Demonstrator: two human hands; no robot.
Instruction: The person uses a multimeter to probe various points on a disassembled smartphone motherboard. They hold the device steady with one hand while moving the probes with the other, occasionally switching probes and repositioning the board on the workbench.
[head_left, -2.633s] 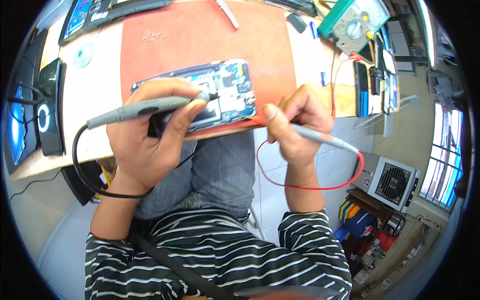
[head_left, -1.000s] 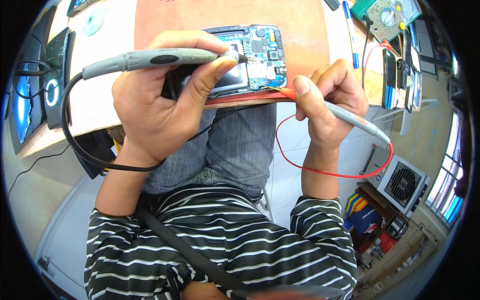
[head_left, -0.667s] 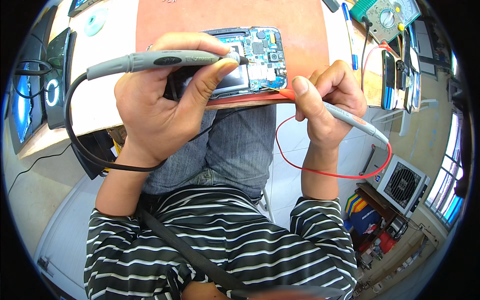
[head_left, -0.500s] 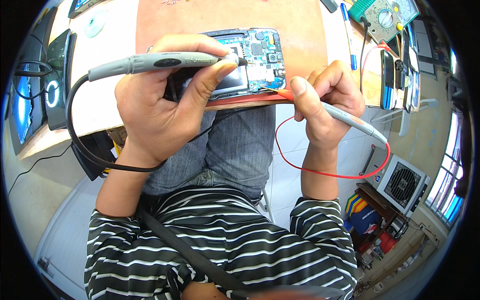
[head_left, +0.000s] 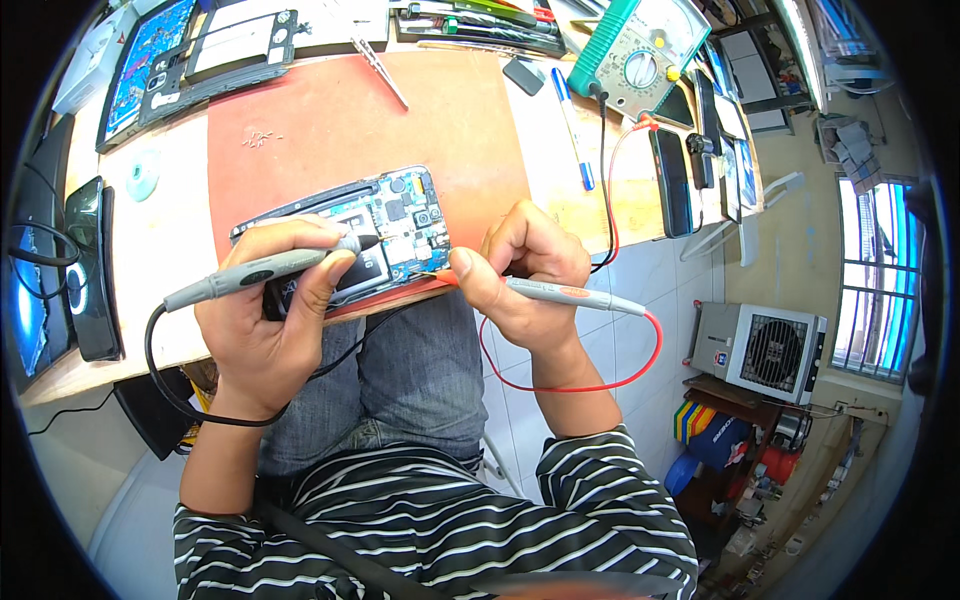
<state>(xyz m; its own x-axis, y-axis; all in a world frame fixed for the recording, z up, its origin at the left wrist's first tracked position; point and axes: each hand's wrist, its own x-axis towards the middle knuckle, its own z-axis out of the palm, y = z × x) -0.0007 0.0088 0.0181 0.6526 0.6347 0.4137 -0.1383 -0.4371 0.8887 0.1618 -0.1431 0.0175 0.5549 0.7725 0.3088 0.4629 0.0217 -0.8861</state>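
An opened smartphone (head_left: 400, 205) lies tilted at the mat's near edge, its blue circuit board and battery bare. My left hand (head_left: 262, 335) is closed round a grey test probe (head_left: 240, 278) with a black cable. Its dark tip points over the phone, between battery and board; whether it touches is unclear. My right hand (head_left: 535, 315) pinches the other grey probe (head_left: 565, 292), with an orange-red front end and a red cable. This probe's thin tip reaches the board's lower edge. An analog multimeter (head_left: 640, 68) in a green case stands at the back right, black and red leads plugged in.
Tweezers (head_left: 380, 73) and small screws (head_left: 262, 138) lie on the orange mat (head_left: 340, 115). A blue pen (head_left: 573, 130) and a dark phone (head_left: 671, 182) are at right. Another dark phone (head_left: 92, 270) lies left. A tool tray (head_left: 480, 30) stands at the back.
My view has shifted, so the phone and both hands appear lower and further left, and more of the bench's back shows. Both probes stay in my hands over the phone.
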